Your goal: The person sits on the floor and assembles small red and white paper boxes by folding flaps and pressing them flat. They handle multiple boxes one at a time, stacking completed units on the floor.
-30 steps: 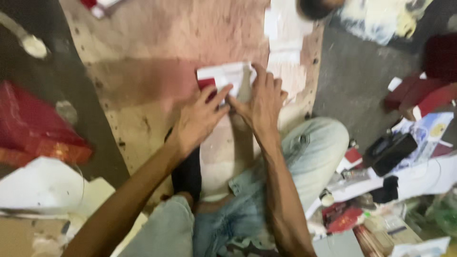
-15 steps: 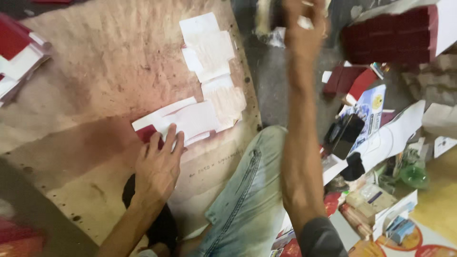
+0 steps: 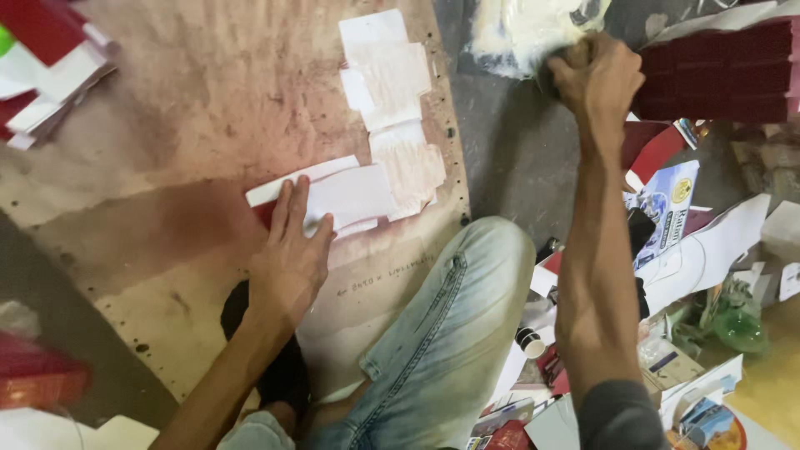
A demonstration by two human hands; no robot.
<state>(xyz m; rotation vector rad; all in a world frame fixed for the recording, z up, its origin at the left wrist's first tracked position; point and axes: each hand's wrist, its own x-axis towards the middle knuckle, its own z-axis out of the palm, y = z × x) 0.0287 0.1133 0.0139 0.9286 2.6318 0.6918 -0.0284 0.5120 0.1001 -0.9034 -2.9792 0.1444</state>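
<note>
While the left hand (image 3: pixel 290 254) lies flat with spread fingers on a white-and-red folded card blank (image 3: pixel 333 198), pinning it to the stained wooden board (image 3: pixel 192 125) on the floor, the right hand (image 3: pixel 596 79) has left the card it pressed a second ago and now reaches far up, closed around a dark item beside a whitish glue-smeared bag (image 3: pixel 525 29). That suggests more paste is being fetched. Other white card pieces (image 3: pixel 387 71) lie just above; stacked dark-red boxes (image 3: pixel 717 71) stand right of the reaching hand.
</note>
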